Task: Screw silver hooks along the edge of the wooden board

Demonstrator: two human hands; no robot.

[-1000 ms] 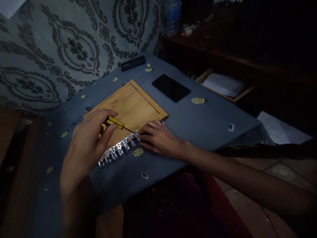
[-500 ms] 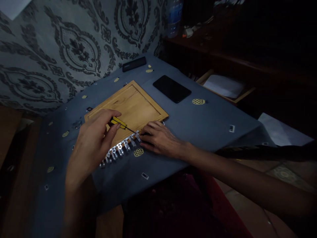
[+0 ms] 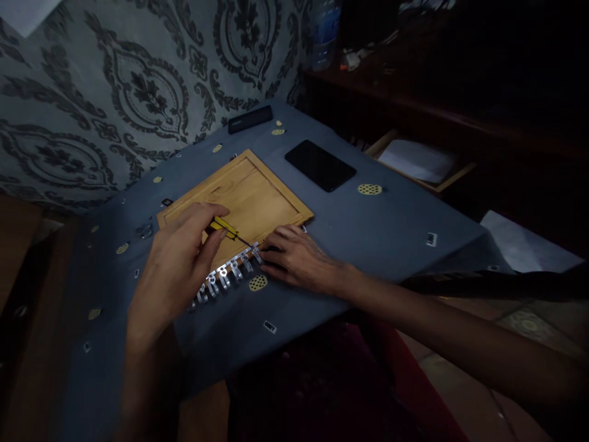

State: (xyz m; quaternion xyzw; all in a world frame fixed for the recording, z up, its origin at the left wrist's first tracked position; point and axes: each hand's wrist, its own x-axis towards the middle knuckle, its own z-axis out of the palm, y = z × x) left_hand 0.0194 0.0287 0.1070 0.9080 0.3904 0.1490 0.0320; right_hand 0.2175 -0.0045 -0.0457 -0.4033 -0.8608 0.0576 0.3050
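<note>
Since the earliest frame, the left hand has edged rightward along with the screwdriver, now covering more of the leftmost hooks, while the right hand has kept its place. Nearest, below the table edge, lie dark red cloth and, off to the right, floor tiles. Above them spreads a blue-grey tablecloth printed with yellow pineapples and small worded labels. Over its near left part is the left hand, thumb and forefinger pinched on the screwdriver's yellow-and-black handle; its other fingers are mostly hidden. A row of shiny metal hooks runs along the near edge of a wooden board, the hooks jutting past that edge over the cloth. The screwdriver slants down to the right, its tip at the right end of the row; whether it sits in a screw is too small to tell. Just beside the tip, the right hand rests with bent fingers at the last hook and the board's edge; whether they grip anything cannot be told. The board lies flat, framed by a raised border. Beyond its right side lies a black phone, screen up, and farther back a dark slim case near the patterned wall. Right of these, an open drawer holds white paper, and a blue-labelled bottle stands at the back.
</note>
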